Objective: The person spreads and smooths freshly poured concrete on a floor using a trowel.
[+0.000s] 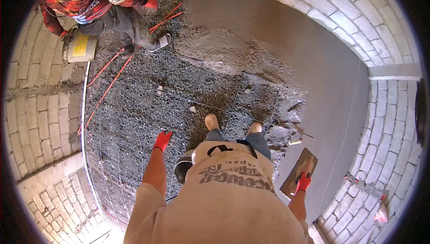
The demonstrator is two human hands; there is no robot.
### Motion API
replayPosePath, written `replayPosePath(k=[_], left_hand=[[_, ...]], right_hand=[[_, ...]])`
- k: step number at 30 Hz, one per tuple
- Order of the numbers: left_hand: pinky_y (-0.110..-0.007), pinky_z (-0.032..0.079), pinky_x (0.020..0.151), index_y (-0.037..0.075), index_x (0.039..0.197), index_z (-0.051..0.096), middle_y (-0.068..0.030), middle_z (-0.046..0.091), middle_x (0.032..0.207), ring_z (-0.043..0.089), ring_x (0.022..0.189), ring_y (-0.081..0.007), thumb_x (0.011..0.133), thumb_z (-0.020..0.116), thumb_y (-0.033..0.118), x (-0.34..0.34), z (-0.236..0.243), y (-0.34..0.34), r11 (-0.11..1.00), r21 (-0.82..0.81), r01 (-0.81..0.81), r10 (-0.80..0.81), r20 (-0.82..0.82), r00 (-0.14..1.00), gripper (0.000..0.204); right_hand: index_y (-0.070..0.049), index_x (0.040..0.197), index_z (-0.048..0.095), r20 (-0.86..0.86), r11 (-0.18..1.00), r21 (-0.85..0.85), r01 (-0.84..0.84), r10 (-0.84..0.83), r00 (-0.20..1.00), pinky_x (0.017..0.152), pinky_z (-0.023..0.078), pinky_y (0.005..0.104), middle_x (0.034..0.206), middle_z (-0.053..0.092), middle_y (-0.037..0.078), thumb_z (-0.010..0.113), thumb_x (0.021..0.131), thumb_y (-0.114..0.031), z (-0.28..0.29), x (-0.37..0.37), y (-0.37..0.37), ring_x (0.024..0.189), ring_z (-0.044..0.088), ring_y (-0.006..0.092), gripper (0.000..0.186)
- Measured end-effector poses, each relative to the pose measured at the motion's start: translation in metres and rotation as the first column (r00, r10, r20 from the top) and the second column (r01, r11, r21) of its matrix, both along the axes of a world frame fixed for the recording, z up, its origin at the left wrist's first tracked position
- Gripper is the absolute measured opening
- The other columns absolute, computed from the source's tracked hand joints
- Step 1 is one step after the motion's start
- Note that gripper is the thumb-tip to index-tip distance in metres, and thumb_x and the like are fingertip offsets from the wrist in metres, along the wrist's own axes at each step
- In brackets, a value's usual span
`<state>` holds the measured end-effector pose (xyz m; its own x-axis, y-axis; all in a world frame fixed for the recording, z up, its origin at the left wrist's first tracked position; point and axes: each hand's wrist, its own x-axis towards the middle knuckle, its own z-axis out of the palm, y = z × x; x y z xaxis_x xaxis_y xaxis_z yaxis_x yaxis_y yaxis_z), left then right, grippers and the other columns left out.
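Observation:
My right hand (303,182), in a red glove, is closed around the handle of a rectangular plastering float (304,160). The float's broad, brownish plate is tilted over the smooth grey wet concrete (333,123) on the right. My left hand (162,141), also red-gloved with dark fingertips, hangs over the gravel (134,109) with its fingers curled in and nothing visible in them. Beside my left hip a dark bucket (181,169) is partly hidden by my shirt. My muddy boots (212,121) stand on the gravel, near the rough edge of the concrete.
At the far left a co-worker in a red patterned top (85,2) holds a pale bucket (83,48). Orange pipes (109,94) and thin steel bars (188,99) cross the gravel. A white pipe (83,123) runs along the left edge. Block walls (389,123) enclose the floor.

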<state>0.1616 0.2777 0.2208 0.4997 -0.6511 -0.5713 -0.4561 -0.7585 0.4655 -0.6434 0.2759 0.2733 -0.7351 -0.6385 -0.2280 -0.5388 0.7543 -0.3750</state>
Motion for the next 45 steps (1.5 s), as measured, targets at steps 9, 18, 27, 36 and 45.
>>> replayPosePath(k=[9,18,27,36,45], left_hand=[[-0.04,0.046,0.083,0.001,0.109,0.061,-0.0223,0.063,0.106,0.06,0.1,-0.0362,0.084,0.057,0.04,-0.022,0.01,-0.102,0.996,-0.085,-0.005,-0.016,-0.245,0.969,0.047],[-0.036,0.048,0.076,0.003,0.104,0.064,-0.0114,0.066,0.098,0.063,0.088,-0.0278,0.088,0.053,0.031,-0.072,-0.01,-0.059,0.979,-0.136,0.154,-0.178,-0.182,0.967,0.034],[-0.027,0.05,0.054,0.011,0.115,0.059,-0.002,0.062,0.089,0.062,0.063,-0.0169,0.088,0.054,0.032,-0.115,0.049,-0.051,0.93,0.185,-0.318,0.366,-0.38,0.85,0.035],[-0.029,0.05,0.054,0.012,0.106,0.059,-0.0013,0.063,0.087,0.062,0.062,-0.0178,0.088,0.055,0.03,-0.111,0.076,-0.068,0.927,0.185,-0.327,0.373,-0.359,0.855,0.026],[-0.029,0.049,0.049,0.016,0.103,0.06,0.0002,0.063,0.084,0.062,0.057,-0.0173,0.088,0.055,0.033,-0.128,0.091,-0.073,0.975,0.0,-0.222,0.209,-0.328,0.921,0.023]], right_hand=[[0.0,0.108,0.061,0.136,0.968,0.088,0.234,-0.244,0.96,0.077,0.048,0.0424,0.1,0.066,0.02,0.063,0.077,-0.027,0.008,0.036,0.066,0.09,0.062,0.0353,0.042],[0.002,0.115,0.058,0.166,0.978,0.025,0.205,-0.206,0.964,0.082,0.048,0.0381,0.097,0.066,0.02,0.065,0.075,-0.032,-0.056,-0.03,0.028,0.093,0.063,0.0315,0.052],[0.001,0.108,0.059,0.138,0.976,0.036,0.216,-0.219,0.966,0.074,0.05,0.0374,0.088,0.067,0.018,0.066,0.074,-0.027,-0.052,-0.022,0.006,0.083,0.065,0.027,0.045],[0.003,0.113,0.057,0.261,0.977,0.057,0.205,-0.213,0.942,0.089,0.046,0.0388,0.111,0.061,0.023,0.064,0.075,-0.027,-0.088,-0.034,-0.005,0.106,0.058,0.0347,0.049],[0.0,0.112,0.058,0.401,0.972,0.008,0.237,-0.22,0.889,0.087,0.047,0.0403,0.108,0.062,0.023,0.063,0.076,-0.026,-0.089,-0.041,-0.034,0.103,0.059,0.0365,0.045]])
